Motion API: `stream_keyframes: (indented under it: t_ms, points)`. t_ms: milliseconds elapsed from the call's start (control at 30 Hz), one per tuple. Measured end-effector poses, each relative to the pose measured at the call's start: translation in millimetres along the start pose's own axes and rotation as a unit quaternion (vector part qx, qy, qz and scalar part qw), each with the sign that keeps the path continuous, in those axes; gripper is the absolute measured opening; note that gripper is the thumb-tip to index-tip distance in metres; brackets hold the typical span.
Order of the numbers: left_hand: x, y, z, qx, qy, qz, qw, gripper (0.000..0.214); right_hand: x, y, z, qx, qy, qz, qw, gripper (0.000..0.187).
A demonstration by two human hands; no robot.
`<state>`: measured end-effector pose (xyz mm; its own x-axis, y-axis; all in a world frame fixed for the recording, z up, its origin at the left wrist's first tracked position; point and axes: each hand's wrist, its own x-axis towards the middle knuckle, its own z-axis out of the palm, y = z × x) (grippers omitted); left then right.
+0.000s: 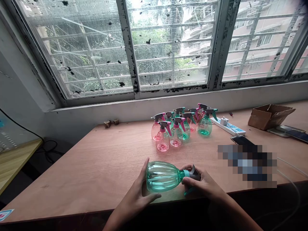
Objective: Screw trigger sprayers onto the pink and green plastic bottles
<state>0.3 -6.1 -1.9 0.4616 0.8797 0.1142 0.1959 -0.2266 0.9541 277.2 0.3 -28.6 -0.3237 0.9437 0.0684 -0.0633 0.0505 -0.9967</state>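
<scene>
A: What stands before you, biggest first?

B: One window [172, 57], then one tabletop [101, 166] below it. Toward its right side you have one box [266, 118] and one power strip [227, 126].

A: And your hands?

B: Your left hand [141, 192] has its fingers spread, cupped about the base of a green bottle [162, 176]; how firmly they press, you can't tell. Your right hand [204, 184] has its fingers curled round the neck and spray head [194, 175]. The bottle lies on its side between your hands, over the tabletop's near edge.

A: How should it handle for you?

B: Light, by its look: thin, clear plastic with no liquid that you can see. Expect a slick, slightly springy body that could crack if dropped. Your surest hold is the narrow neck, with your other palm steadying the base.

A: How many more?

B: Beyond it you count nine other bottles by their triggers, five pink [163, 139] and four green [204, 126], though the rear ones overlap. Smallest, two brown blocks [107, 124] sit near the wall.
</scene>
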Motion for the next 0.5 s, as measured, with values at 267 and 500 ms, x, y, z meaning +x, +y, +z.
stream_keyframes:
  t_ms: [267, 500]
  points:
    - [-2.5, 1.3, -3.4, 0.013, 0.004, -0.026, 1.000, 0.105, 0.9, -1.9, -0.2, 0.000, -0.002, 0.003, 1.000, 0.041]
    - [0.3, -7.4, -3.3, 0.026, 0.007, 0.005, 1.000, 0.103, 0.1, -0.6, 0.1, -0.001, 0.002, 0.002, 1.000, 0.042]
